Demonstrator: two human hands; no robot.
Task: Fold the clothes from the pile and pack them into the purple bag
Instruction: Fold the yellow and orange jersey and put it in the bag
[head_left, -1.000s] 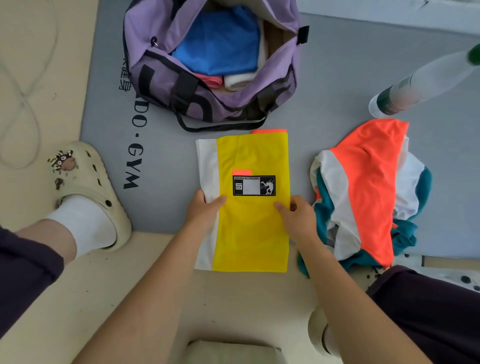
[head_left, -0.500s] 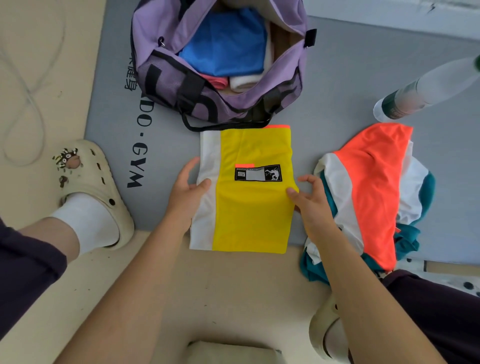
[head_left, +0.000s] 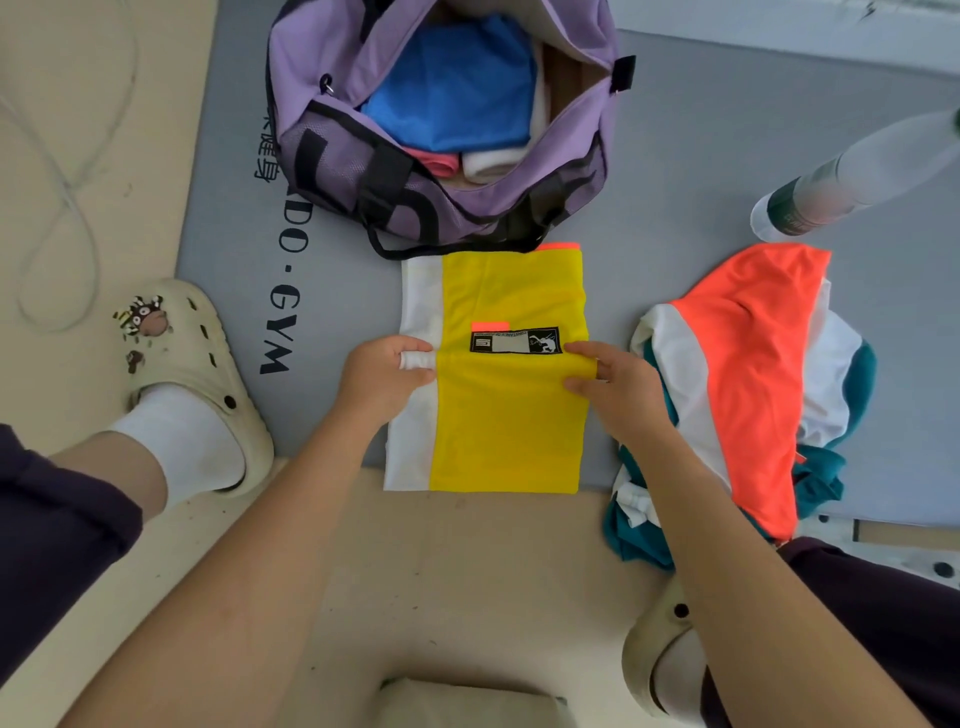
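A folded yellow and white garment (head_left: 498, 415) with a black label lies flat on the grey mat, just in front of the purple bag (head_left: 332, 156). My left hand (head_left: 382, 376) pinches its white left edge at mid-height. My right hand (head_left: 610, 387) pinches its yellow right edge at the same height. A crease runs across the cloth between the two hands. The bag stands open and holds folded blue, pink and white clothes. The pile (head_left: 743, 384) of orange, white and teal clothes lies to the right.
A clear plastic bottle (head_left: 852, 176) lies on the grey mat (head_left: 701, 156) behind the pile. My cream clogs (head_left: 192, 364) flank the work area, the right clog (head_left: 660, 670) below the pile. A thin cord (head_left: 62, 182) loops over the beige floor at left.
Both hands slid up the garment's side edges to mid-height and closed on them, from flat on the cloth to pinching it. A crease has formed under the label.
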